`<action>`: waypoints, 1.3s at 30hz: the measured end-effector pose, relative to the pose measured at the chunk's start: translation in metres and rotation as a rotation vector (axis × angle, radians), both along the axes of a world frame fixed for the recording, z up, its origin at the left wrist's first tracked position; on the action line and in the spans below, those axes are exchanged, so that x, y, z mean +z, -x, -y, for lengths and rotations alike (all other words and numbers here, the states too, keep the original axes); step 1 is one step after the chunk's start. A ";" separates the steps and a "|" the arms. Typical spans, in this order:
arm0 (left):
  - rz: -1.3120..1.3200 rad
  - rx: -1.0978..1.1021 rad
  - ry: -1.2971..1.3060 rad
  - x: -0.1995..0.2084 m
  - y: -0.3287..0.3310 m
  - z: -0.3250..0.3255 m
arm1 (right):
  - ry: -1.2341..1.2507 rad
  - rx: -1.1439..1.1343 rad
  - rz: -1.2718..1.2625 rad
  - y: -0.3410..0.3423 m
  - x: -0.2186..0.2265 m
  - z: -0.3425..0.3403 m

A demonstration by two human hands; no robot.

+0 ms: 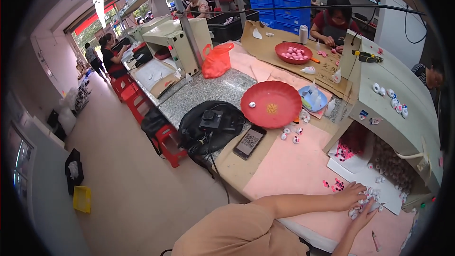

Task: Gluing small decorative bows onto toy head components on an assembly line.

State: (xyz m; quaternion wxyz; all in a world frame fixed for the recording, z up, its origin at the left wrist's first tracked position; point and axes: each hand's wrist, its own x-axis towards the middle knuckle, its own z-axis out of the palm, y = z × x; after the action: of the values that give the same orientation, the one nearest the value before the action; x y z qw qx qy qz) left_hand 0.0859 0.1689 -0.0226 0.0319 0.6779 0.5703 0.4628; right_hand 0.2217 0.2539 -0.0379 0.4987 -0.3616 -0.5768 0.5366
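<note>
The left hand (350, 197) and right hand (363, 218) partly hide white pieces (374, 193); grips: cannot tell.

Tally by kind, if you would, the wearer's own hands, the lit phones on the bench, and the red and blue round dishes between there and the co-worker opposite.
Left hand and right hand: 2
Lit phone: 1
Large red tray and red bowl: 2
Blue plate: 1
Total: 6
</note>
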 end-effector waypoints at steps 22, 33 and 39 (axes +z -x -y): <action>0.841 0.243 0.300 0.005 0.081 0.156 | -0.166 0.337 0.070 0.042 0.015 0.121; 0.910 0.273 0.311 0.007 0.078 0.154 | -0.493 0.289 0.207 0.053 0.021 0.133; 0.906 0.285 0.322 0.009 0.077 0.153 | -0.526 0.285 0.230 0.054 0.022 0.133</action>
State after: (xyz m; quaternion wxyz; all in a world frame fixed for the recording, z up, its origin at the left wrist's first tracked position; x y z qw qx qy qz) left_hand 0.0093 0.0158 -0.0132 0.3171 0.3105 0.6502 0.6167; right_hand 0.1680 0.1206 -0.0159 0.4262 -0.1941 -0.7932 0.3893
